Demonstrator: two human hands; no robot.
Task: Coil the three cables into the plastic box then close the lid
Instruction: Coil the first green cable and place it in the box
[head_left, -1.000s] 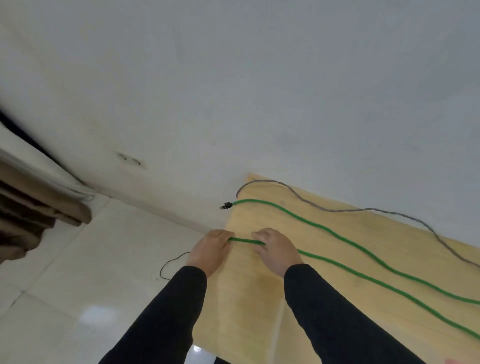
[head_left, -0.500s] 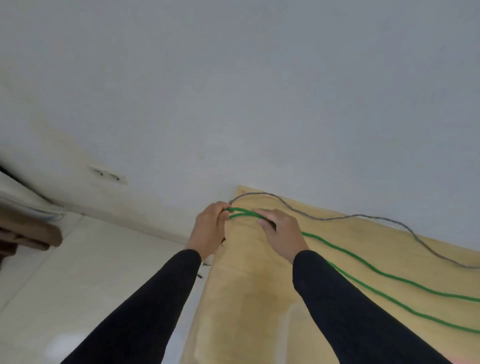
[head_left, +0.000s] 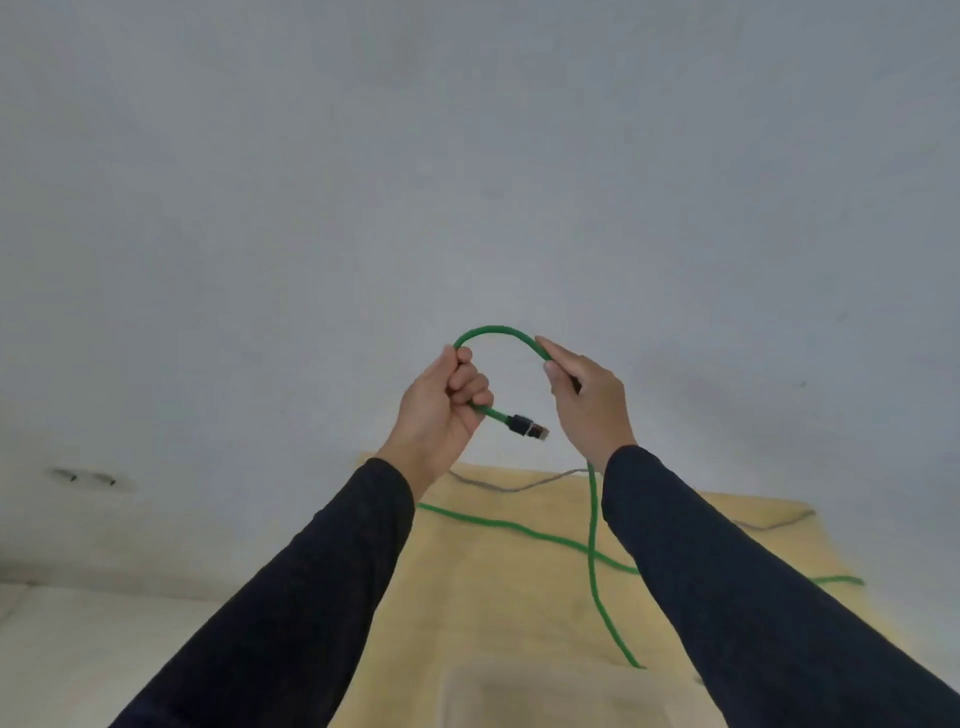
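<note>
Both hands have come up off the table since the earlier frames, where they pinched the green cable flat against the wood; now they hold its end in the air against the pale wall.

Nearest the camera, a blurred pale shape at the bottom edge could be the plastic box, though I cannot tell. Beyond it the wooden table (head_left: 498, 597) carries the slack: the green network cable (head_left: 496, 330) trails down from the right hand, crosses another green run lying on the wood, and a grey cable (head_left: 498, 487) lies farther back near the wall.

Above the table, the left hand (head_left: 441, 410) is fisted around the cable close to its end, fingers curled tight, with the black plug (head_left: 527, 427) sticking out below the fist and hanging free. The right hand (head_left: 587, 400) pinches the cable between thumb and fingers a short way along. Between the two grips the cable arches upward in a smooth hoop.

That arch suggests a light, springy cord that holds a curve but resists tight bends. It probably wants loose loops gathered in the left fist, with the right hand sliding along to feed each turn, well clear of the plug's clip.
</note>
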